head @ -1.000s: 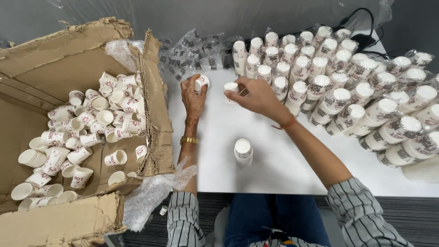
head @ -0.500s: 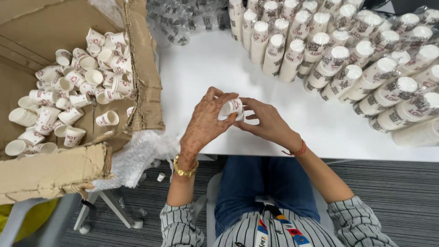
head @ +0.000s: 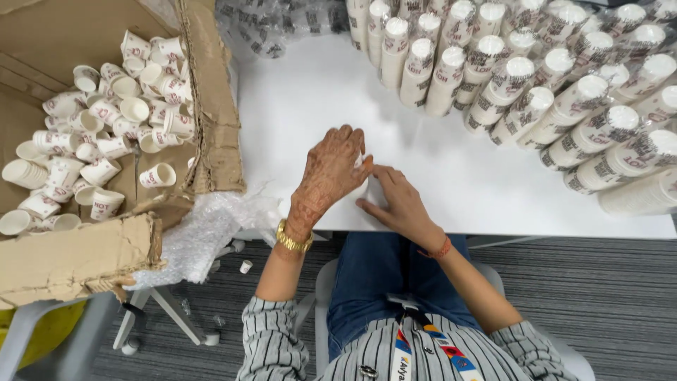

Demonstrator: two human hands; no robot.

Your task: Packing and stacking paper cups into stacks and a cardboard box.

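Note:
My left hand point(head: 330, 171), patterned with henna and wearing a gold bracelet, is cupped over a small white paper cup point(head: 362, 185) near the front edge of the white table point(head: 310, 99). My right hand point(head: 399, 202) presses on the same cup from the right, fingers touching the left hand. The cup is almost fully hidden between them. Many stacks of printed paper cups point(head: 536, 85) lie across the table's far right.
A torn cardboard box point(head: 211, 99) on the left holds several loose paper cups point(head: 106, 141). Bubble wrap point(head: 204, 233) hangs below the box. Clear plastic wrap point(head: 282, 28) lies at the table's back. One small cup point(head: 245, 266) lies on the grey floor.
Both hands came back from the cup stacks to the table's front edge and lowered the cup from the air onto the table. The view tilted down toward my lap.

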